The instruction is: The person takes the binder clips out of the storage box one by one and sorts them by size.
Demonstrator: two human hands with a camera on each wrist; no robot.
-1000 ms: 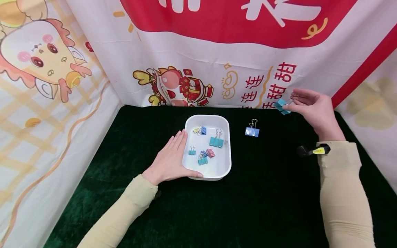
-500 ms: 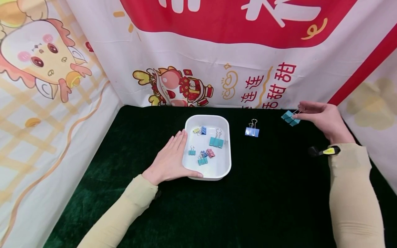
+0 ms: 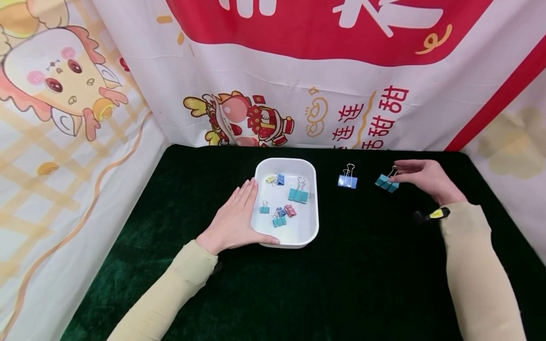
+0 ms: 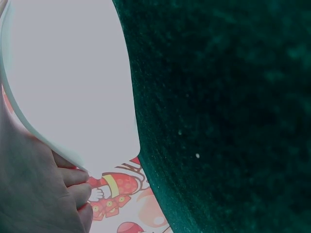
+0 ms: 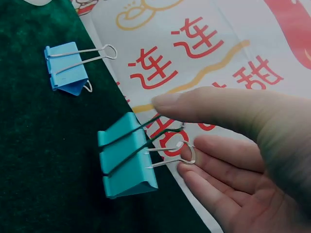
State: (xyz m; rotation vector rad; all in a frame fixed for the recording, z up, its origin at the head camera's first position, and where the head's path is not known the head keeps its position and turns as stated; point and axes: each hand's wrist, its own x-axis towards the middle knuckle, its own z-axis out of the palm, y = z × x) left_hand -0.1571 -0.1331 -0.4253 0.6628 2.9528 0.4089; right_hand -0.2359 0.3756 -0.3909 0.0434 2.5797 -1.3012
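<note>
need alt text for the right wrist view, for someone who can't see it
A person's right hand holds the wire handles of a teal metal binder clip between thumb and fingers, low over a dark green velvet cloth. A light blue metal binder clip lies on the cloth farther back, before a white banner with red characters.

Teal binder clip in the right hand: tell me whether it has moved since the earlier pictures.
Yes. The teal binder clip came down from in front of the banner to the green cloth, beside the blue clip.
</note>
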